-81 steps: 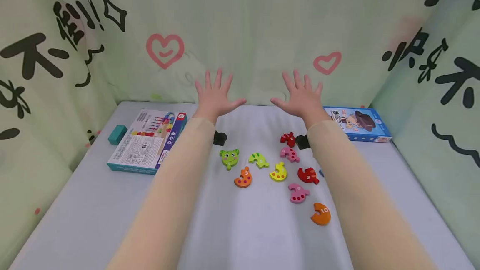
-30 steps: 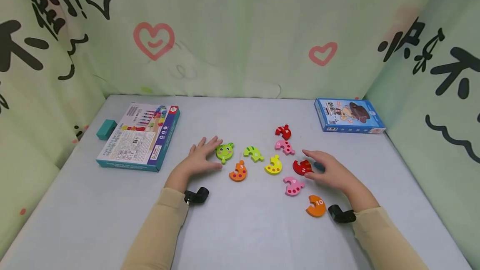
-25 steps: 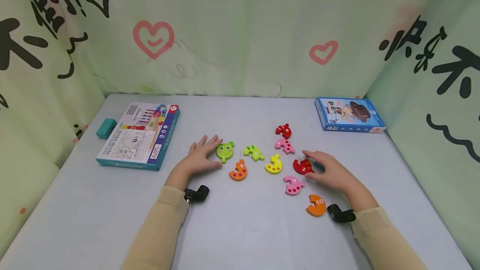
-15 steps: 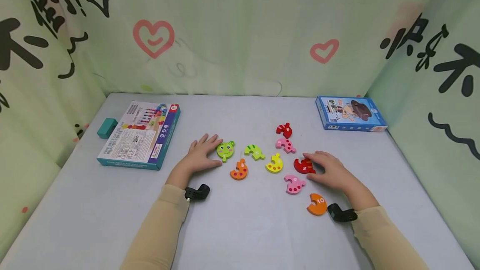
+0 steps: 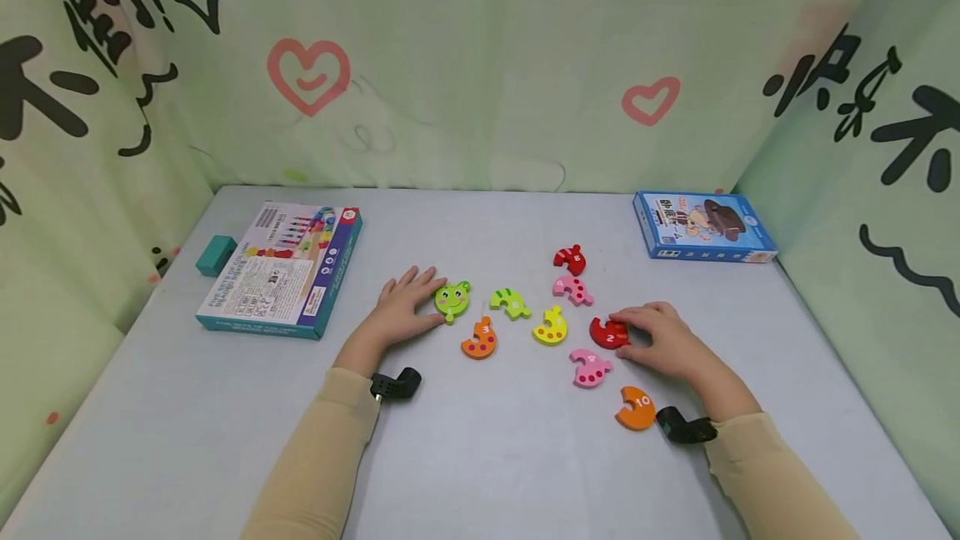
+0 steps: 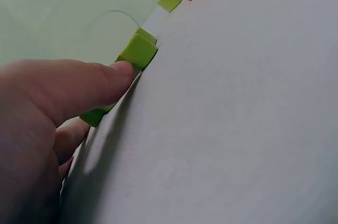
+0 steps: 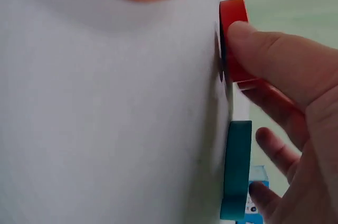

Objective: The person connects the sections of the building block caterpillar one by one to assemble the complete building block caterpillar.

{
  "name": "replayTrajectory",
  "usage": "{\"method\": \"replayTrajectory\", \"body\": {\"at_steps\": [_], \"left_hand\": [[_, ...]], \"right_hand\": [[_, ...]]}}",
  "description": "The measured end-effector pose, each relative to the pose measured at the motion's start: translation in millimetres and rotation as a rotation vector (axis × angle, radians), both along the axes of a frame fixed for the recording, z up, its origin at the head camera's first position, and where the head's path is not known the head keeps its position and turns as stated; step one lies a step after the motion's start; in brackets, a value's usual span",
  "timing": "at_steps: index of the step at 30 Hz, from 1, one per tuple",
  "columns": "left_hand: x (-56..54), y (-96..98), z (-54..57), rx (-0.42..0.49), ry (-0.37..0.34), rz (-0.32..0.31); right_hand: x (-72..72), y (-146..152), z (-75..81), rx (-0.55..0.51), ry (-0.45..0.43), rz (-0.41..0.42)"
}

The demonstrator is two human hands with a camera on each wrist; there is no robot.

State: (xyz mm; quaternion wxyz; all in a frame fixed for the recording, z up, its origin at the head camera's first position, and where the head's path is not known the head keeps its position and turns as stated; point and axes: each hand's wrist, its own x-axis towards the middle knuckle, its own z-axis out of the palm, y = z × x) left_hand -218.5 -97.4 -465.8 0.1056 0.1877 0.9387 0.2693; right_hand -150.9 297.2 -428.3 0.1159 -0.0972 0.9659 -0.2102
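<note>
Number puzzle pieces lie on the white table. My left hand (image 5: 399, 311) pinches a green piece with a smiling animal face (image 5: 452, 300) between thumb and fingers; the left wrist view shows the thumb on the green edge (image 6: 140, 50). On the other side, my right hand (image 5: 663, 342) grips a red piece marked 2 (image 5: 606, 332), its thumb pressed on the red edge (image 7: 235, 10) in the right wrist view. Below the other right fingers stands a teal piece (image 7: 237, 168), hidden under the hand in the head view. Both held pieces are right at the tabletop.
Between the hands lie an orange piece (image 5: 479, 340), a striped green one (image 5: 511, 303), a yellow one (image 5: 551, 327) and pink ones (image 5: 591, 368). Nearer is an orange 10 (image 5: 636, 409). A large box (image 5: 281, 269), a teal block (image 5: 216, 255) and a blue box (image 5: 705, 227) stand farther out.
Both hands came down from the raised, spread pose at the back to the pieces. Since then the right thumb and fingers have closed on the red piece, and the left thumb on the green face.
</note>
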Motion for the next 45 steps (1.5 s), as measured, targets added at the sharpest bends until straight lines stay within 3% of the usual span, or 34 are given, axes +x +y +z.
{"method": "replayTrajectory", "body": {"at_steps": [6,12,22,33,40,45], "left_hand": [[-0.9,-0.6,0.5,-0.007,0.005,-0.003],[-3.2,-0.7,0.3,-0.013,0.006,-0.002],[-5.5,-0.1,-3.1,-0.003,0.029,-0.001],[-10.0,-0.9,-2.5,0.004,0.052,-0.019],[-11.2,-2.0,-5.3,-0.012,0.055,-0.032],[-10.9,-2.5,-4.6,-0.001,0.048,-0.025]], "right_hand": [[2.7,-2.7,15.8,-0.115,-0.018,-0.043],[3.2,-24.5,25.7,-0.245,-0.030,-0.075],[-0.7,-73.5,20.6,-0.455,-0.106,-0.097],[-1.6,-130.9,16.1,-0.675,-0.143,-0.267],[-6.3,-165.9,6.2,-0.725,-0.145,-0.207],[-8.9,-181.8,0.7,-0.680,-0.139,-0.119]]}}
